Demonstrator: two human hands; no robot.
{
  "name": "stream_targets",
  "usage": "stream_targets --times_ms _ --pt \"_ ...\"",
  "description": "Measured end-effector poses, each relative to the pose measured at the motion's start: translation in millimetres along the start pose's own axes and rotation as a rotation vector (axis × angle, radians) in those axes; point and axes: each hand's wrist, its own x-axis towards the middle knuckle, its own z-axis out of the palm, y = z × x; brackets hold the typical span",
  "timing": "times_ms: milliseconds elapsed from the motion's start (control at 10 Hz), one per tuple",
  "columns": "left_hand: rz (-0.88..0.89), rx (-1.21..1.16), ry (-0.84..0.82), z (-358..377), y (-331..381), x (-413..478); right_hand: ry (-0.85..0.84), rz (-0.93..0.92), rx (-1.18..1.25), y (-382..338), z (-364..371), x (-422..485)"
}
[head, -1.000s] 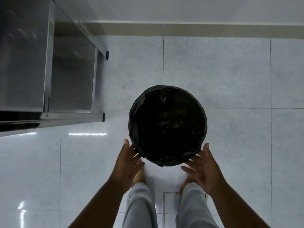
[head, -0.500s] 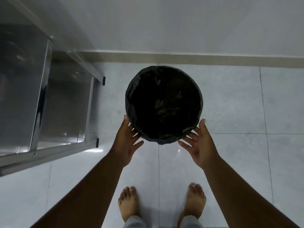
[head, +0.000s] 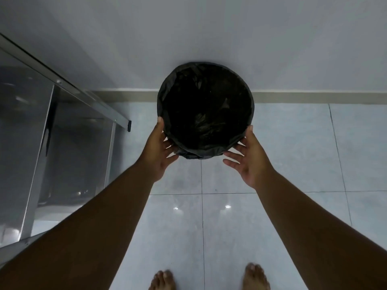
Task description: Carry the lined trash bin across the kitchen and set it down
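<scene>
I have the lined trash bin (head: 206, 110) out in front of me at arm's length, close to the wall (head: 209, 34) and over the skirting, its black liner (head: 167, 93) folded over the rim. My left hand (head: 158, 150) and right hand (head: 250, 158) are spread wide apart, one on each side of its near wall, fingers fanned, thumbs up along the rim, palms pressed to the liner, not clenched. I judge that I flank it this way to keep it upright and level. Whether its base is on the floor (head: 282, 164) I cannot tell. The steel bench (head: 62, 84) stands well to my left, my bare feet (head: 162, 280) below.
</scene>
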Motion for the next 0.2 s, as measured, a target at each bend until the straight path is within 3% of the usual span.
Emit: stream_targets --times_ms 200 --pt "-0.034 -0.008 0.097 -6 -10 -16 0.077 0.059 -0.005 2 -4 -14"
